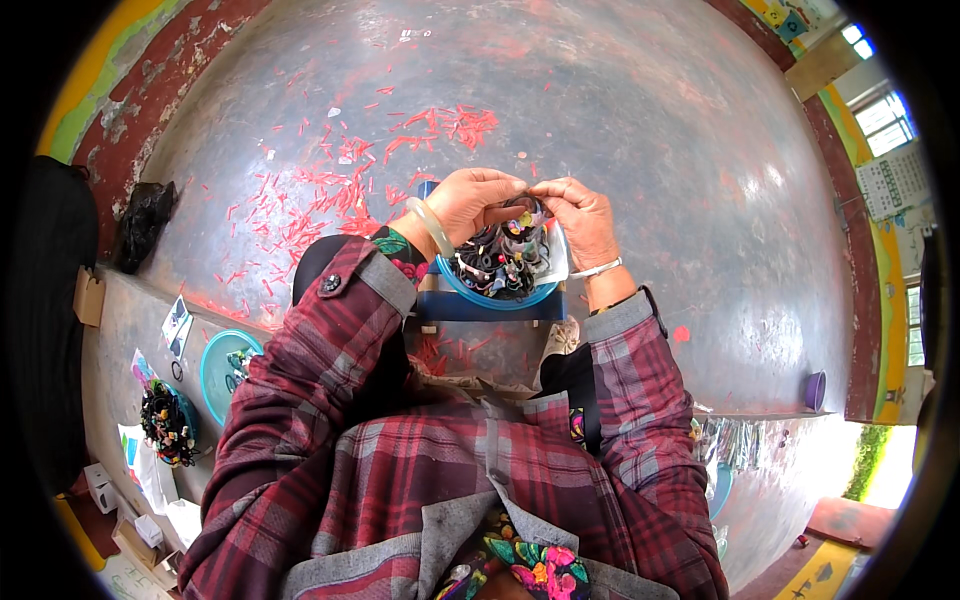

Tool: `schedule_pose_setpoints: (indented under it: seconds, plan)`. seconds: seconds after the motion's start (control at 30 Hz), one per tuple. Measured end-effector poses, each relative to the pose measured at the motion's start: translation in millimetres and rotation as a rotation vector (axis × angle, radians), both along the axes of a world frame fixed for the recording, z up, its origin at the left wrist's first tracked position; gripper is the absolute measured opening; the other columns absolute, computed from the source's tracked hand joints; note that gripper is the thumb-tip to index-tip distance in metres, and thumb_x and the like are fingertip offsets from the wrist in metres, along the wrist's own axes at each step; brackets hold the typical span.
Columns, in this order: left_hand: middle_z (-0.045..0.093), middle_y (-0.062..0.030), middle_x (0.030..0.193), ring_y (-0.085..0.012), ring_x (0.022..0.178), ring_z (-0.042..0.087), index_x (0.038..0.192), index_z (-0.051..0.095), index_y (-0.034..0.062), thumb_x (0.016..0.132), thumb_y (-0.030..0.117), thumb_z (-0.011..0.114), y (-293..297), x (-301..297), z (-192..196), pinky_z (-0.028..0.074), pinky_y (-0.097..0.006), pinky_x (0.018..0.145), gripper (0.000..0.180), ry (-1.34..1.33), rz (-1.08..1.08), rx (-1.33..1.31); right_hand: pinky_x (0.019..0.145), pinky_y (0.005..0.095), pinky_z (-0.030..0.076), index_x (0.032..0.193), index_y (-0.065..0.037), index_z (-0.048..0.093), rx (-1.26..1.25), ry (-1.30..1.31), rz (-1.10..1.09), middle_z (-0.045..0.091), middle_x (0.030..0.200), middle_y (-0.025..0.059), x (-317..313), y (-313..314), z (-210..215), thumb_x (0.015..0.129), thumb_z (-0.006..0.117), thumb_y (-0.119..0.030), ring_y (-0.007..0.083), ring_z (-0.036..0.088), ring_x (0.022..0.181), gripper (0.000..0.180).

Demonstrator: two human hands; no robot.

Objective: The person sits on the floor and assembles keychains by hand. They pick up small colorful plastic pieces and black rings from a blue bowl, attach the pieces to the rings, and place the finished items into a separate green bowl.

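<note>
A wide grey concrete floor (620, 130) is spreading out around the person, strewn with red plastic scraps (330, 190), and a blue bowl (497, 296) heaped with dark elastic bands (490, 262) is sitting on a blue stool (492, 306) in front of the knees. Above the heap the left hand (468, 203) and right hand (578, 215) are meeting fingertip to fingertip, both pinching one small beaded band (524, 213). The band is looking slight enough to snap free or drop into the pile, where it would be hard to pick out again.
</note>
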State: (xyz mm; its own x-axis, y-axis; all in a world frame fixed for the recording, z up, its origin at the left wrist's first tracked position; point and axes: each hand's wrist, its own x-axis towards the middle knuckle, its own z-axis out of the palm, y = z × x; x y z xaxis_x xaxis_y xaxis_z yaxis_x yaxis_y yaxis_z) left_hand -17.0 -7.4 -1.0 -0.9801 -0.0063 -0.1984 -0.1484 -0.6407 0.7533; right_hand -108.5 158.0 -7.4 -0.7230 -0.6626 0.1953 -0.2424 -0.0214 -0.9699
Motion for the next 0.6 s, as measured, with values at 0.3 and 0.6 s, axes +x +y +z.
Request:
schedule_pose_setpoints:
  seconds: [0.3,0.6]
  plan:
    - [0.06,-0.0121,0.095,-0.0184,0.085,0.061,0.098,0.056,-0.0065,0.086,0.006,0.053,-0.2,-3.7,-8.8,0.054,-0.024,0.074,0.017,-0.071,0.078,-0.077,0.075,0.0235,0.045,0.093,-0.001,0.066,-0.026,0.002,0.0,0.063,0.085,0.0037,-0.6,-1.1,-1.7,0.075,0.052,0.005,0.0111,0.057,0.082,0.024]
    - [0.061,-0.0135,0.094,-0.0207,0.085,0.062,0.099,0.057,-0.008,0.087,0.006,0.052,5.9,-5.9,-9.5,0.053,-0.026,0.076,0.019,0.015,0.123,-0.197,0.069,0.0218,0.045,0.101,0.002,0.06,-0.094,-0.423,0.027,0.061,0.089,0.0049,3.0,-1.7,6.9,0.078,0.066,-0.012,0.0096,0.056,0.078,0.028]
